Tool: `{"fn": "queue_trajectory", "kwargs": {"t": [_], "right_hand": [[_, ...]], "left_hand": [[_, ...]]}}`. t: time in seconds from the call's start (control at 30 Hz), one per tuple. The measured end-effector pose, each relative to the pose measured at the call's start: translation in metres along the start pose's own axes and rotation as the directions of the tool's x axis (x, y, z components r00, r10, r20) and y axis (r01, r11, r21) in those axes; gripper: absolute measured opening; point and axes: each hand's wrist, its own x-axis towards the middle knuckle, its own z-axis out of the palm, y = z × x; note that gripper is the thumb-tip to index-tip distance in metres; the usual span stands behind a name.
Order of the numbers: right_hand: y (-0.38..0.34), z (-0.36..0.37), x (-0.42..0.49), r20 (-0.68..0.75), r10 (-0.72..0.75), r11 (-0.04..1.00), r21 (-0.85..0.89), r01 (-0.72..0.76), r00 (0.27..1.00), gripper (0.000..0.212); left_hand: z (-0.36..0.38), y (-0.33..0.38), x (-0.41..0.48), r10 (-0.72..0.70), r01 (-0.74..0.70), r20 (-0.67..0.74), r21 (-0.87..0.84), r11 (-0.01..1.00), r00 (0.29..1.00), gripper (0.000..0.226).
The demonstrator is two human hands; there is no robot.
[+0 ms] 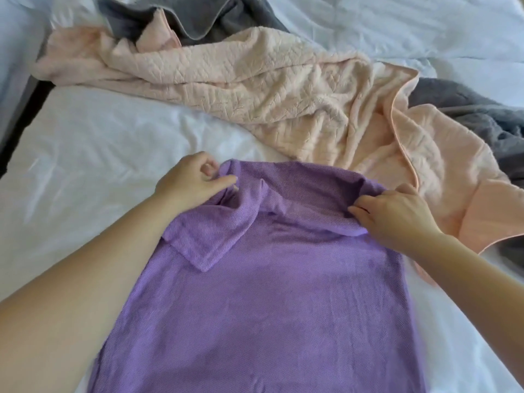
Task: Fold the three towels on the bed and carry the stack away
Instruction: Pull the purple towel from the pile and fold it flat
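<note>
Purple towel (269, 307), fine ribbed weave, rectangular, lies spread flat on the bed's wrinkled white sheet (85, 143). It is the towel closest to the person and runs lengthways out of the bottom of the view. Its far end is lifted off the bed and rolled back toward the person. A corner flap on the left is turned over and rests on the flat part. Left hand (190, 184) is at the far left corner, grip clamped on the purple towel: thumb and forefinger pinch the edge, other fingers curled in. Right hand (397, 215) is at the far right corner, grip clamped on the same towel, fingers curled over the rolled edge. Both bare forearms come in from the bottom corners, and the left forearm overlaps the towel's left edge. Pale pink towel (255, 89), quilted and fleecy with a smooth sewn hem, lies crumpled and unfolded just beyond the purple towel, stretching from upper left down to the right. Its near right part touches the purple towel's right side, and the overlap there is hard to read. Dark grey towel (215, 18), thick plush, is bunched at top centre, partly under the pale pink towel. More grey cloth shows at the right behind the pink; cannot tell if it is the same piece. Dark strip (34, 109) runs along the bed's left side.
</note>
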Motion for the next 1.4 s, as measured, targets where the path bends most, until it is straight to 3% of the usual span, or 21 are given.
{"fn": "queue_trajectory", "kwargs": {"t": [0.07,0.13,0.27,0.33,0.4,0.53,0.63,0.73,0.83,0.9,0.97,1.03,1.07,1.1,1.17,1.27,1.3,1.33,1.4], "right_hand": [[0.001,0.001,0.004,-0.004,-0.017,1.000,0.004,0.017,1.000,0.042],[0.002,0.002,0.007,0.021,-0.054,0.999,-0.004,0.054,0.998,0.043],[0.010,0.003,0.017,0.119,-0.084,0.995,-0.038,0.089,0.989,0.045],[0.015,0.002,0.021,0.228,-0.107,0.991,-0.050,0.122,0.968,0.055],[0.018,0.001,0.025,0.283,-0.122,0.988,-0.058,0.144,0.951,0.062],[0.015,-0.001,0.033,0.271,-0.088,0.991,-0.076,0.112,0.959,0.056],[0.008,-0.004,0.042,0.253,-0.054,0.992,-0.094,0.080,0.966,0.043],[0.001,-0.003,0.047,0.176,-0.027,0.987,-0.149,0.054,0.984,0.032],[-0.003,-0.005,0.054,0.164,0.052,0.989,-0.147,-0.028,0.985,0.030],[-0.005,-0.005,0.059,0.180,0.127,0.985,-0.137,-0.103,0.975,0.031],[-0.008,-0.004,0.062,0.181,0.162,0.979,-0.150,-0.136,0.970,0.031],[-0.012,-0.004,0.065,0.170,0.179,0.976,-0.159,-0.152,0.969,0.031],[-0.014,-0.004,0.066,0.168,0.188,0.974,-0.160,-0.161,0.968,0.031],[-0.015,-0.005,0.066,0.165,0.192,0.973,-0.161,-0.165,0.967,0.031],[-0.015,-0.005,0.064,0.155,0.180,0.974,-0.166,-0.153,0.971,0.031],[-0.009,-0.005,0.060,0.125,0.168,0.978,-0.144,-0.149,0.978,0.032],[-0.007,-0.006,0.059,0.127,0.188,0.977,-0.126,-0.172,0.974,0.036],[-0.004,-0.007,0.059,0.140,0.223,0.972,-0.111,-0.208,0.965,0.042],[0.002,-0.009,0.060,0.182,0.321,0.947,-0.071,-0.313,0.929,0.056]], "left_hand": [[0.012,0.001,0.003,0.127,-0.141,0.073,0.249,0.958,0.989,0.048],[0.021,0.005,0.005,0.172,-0.221,0.151,0.432,0.874,0.974,0.039],[0.019,0.007,0.010,0.208,-0.286,0.197,0.598,0.749,0.958,0.031],[0.009,0.006,0.010,0.241,-0.284,0.152,0.577,0.766,0.959,0.018],[-0.009,-0.004,0.012,0.209,-0.206,0.047,0.478,0.854,0.977,0.002],[-0.038,-0.032,0.019,0.129,-0.090,-0.096,0.334,0.938,0.987,0.022],[-0.044,-0.043,0.020,0.148,-0.136,-0.027,0.266,0.954,0.989,0.035],[-0.048,-0.047,0.023,0.225,-0.222,0.026,0.320,0.921,0.974,0.030],[-0.056,-0.049,0.027,0.188,-0.132,-0.133,0.345,0.929,0.973,0.025],[-0.062,-0.053,0.030,0.062,0.019,-0.312,0.252,0.967,0.948,0.026],[-0.065,-0.058,0.035,-0.178,0.229,-0.336,0.120,0.966,0.925,0.022],[-0.063,-0.059,0.036,-0.462,0.422,-0.154,-0.234,0.876,0.873,0.016],[-0.060,-0.056,0.034,-0.545,0.484,-0.012,-0.443,0.755,0.839,0.016],[-0.059,-0.054,0.032,-0.561,0.502,0.093,-0.583,0.639,0.823,0.017],[-0.056,-0.052,0.031,-0.513,0.461,0.165,-0.713,0.528,0.842,0.023],[-0.057,-0.052,0.032,-0.448,0.342,0.129,-0.833,0.435,0.885,0.034],[-0.057,-0.053,0.034,-0.438,0.315,0.107,-0.844,0.435,0.893,0.034],[-0.055,-0.054,0.035,-0.422,0.290,0.058,-0.809,0.511,0.905,0.030],[-0.050,-0.057,0.034,-0.290,0.229,-0.051,-0.492,0.840,0.956,0.019]]}}
